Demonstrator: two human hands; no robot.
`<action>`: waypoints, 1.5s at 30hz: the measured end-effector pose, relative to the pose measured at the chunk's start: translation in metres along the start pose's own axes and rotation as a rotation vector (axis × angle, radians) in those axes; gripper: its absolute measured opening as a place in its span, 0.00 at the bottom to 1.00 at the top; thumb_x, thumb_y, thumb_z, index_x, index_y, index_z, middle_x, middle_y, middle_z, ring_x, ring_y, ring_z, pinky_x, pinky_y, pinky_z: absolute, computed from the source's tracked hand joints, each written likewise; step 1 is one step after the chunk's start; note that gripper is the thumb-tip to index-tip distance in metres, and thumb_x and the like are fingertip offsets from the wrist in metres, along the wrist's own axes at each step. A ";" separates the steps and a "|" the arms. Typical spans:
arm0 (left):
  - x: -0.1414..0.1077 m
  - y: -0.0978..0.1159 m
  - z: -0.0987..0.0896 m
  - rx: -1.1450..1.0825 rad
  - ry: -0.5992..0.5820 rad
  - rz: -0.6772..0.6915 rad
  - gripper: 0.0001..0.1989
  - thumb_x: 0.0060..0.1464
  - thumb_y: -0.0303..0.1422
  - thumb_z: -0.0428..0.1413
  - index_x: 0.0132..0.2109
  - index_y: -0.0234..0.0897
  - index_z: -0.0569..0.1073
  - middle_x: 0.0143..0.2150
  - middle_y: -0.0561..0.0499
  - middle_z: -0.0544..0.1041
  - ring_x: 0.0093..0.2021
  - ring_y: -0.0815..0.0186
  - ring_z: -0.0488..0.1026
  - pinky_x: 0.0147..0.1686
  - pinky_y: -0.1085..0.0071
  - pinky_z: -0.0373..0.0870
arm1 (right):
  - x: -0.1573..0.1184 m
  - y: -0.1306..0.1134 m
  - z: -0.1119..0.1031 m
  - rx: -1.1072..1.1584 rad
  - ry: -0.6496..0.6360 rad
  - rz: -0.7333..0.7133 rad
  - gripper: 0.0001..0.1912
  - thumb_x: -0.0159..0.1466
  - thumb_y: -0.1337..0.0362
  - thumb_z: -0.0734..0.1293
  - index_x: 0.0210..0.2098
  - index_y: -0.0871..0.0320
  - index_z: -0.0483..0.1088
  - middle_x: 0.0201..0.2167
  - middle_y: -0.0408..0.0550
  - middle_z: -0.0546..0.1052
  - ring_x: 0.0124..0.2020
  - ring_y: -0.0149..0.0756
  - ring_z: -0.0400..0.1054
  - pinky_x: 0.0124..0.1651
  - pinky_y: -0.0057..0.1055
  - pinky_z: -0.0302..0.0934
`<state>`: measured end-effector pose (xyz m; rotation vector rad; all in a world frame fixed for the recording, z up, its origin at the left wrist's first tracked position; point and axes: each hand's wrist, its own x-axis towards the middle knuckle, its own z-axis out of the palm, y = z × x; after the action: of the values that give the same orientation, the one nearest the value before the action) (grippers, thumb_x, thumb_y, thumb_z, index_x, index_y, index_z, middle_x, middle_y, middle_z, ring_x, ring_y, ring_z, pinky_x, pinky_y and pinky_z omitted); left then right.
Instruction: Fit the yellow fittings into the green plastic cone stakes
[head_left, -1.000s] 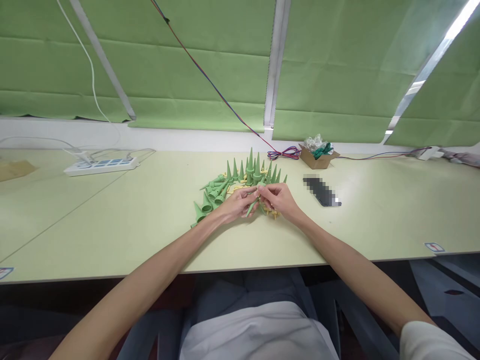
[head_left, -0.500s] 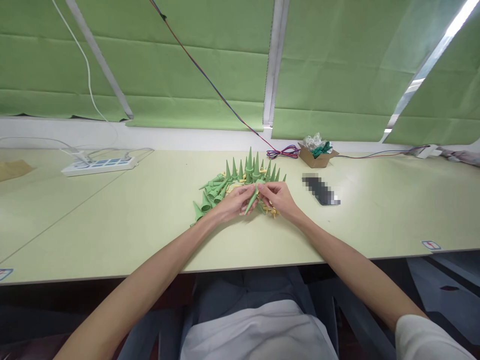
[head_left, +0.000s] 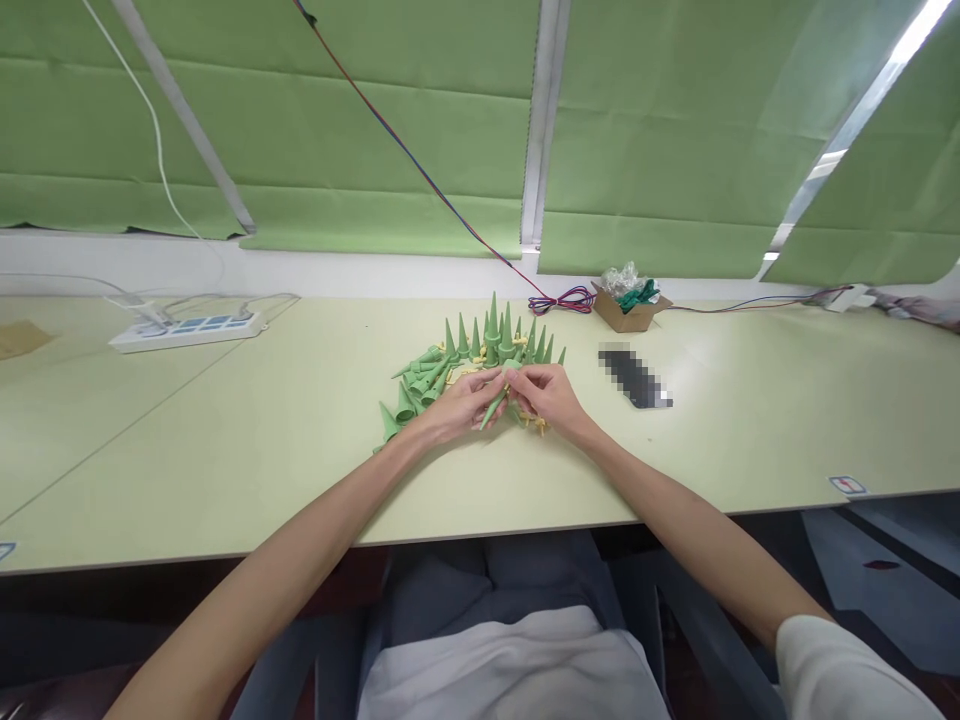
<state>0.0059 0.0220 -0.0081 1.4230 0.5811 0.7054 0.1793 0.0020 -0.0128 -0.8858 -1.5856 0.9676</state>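
Note:
Both hands meet over the table around one green plastic plant-watering spike (head_left: 493, 409), its pointed end slanting down toward me. My left hand (head_left: 471, 402) is closed round it from the left. The fingers of my right hand (head_left: 546, 393) pinch its wide end from the right. Behind the hands stand several more green spikes (head_left: 493, 340), points up. Others lie on their sides in a heap (head_left: 416, 388) to the left. Small yellow valve-like pieces (head_left: 537, 424) lie by my right hand, and some more show among the spikes.
A light table (head_left: 247, 450) reaches to the wall. At the back are a white power strip (head_left: 187, 330), a coiled red-and-blue cable (head_left: 562, 300) and a small cardboard box (head_left: 628, 315) with plastic and green stuff inside. A blurred-out dark object (head_left: 636, 378) lies to the right.
The view has shifted slightly. Both hands stay together on the same spike, and my right fingers have moved a little more over its wide end.

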 end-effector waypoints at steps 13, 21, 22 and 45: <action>-0.002 -0.004 -0.003 0.059 0.021 -0.016 0.25 0.54 0.49 0.62 0.48 0.32 0.74 0.24 0.55 0.69 0.18 0.75 0.62 0.16 0.76 0.51 | 0.000 0.007 0.001 -0.034 -0.032 0.009 0.29 0.61 0.40 0.66 0.19 0.59 0.65 0.11 0.38 0.62 0.13 0.25 0.52 0.18 0.26 0.48; -0.001 -0.007 -0.005 0.067 0.032 -0.014 0.26 0.53 0.49 0.63 0.47 0.31 0.74 0.23 0.55 0.69 0.18 0.74 0.63 0.15 0.77 0.52 | -0.001 0.011 0.000 -0.043 -0.055 0.008 0.29 0.62 0.40 0.65 0.20 0.59 0.66 0.11 0.38 0.63 0.13 0.25 0.53 0.19 0.26 0.49; -0.001 -0.007 -0.004 0.068 0.030 -0.015 0.26 0.52 0.49 0.63 0.48 0.31 0.74 0.23 0.55 0.70 0.18 0.74 0.63 0.15 0.77 0.51 | -0.001 0.011 0.000 -0.039 -0.057 0.004 0.29 0.62 0.40 0.65 0.20 0.59 0.66 0.11 0.38 0.63 0.13 0.25 0.53 0.18 0.26 0.49; -0.003 0.016 -0.004 0.047 0.150 0.027 0.29 0.59 0.38 0.59 0.64 0.32 0.66 0.26 0.52 0.72 0.20 0.74 0.59 0.20 0.75 0.60 | 0.006 0.016 -0.001 -0.107 0.091 0.068 0.31 0.66 0.41 0.60 0.19 0.59 0.67 0.09 0.38 0.61 0.12 0.26 0.53 0.20 0.27 0.51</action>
<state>-0.0007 0.0225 0.0071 1.4321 0.7002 0.8299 0.1806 0.0138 -0.0248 -1.0493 -1.5495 0.8844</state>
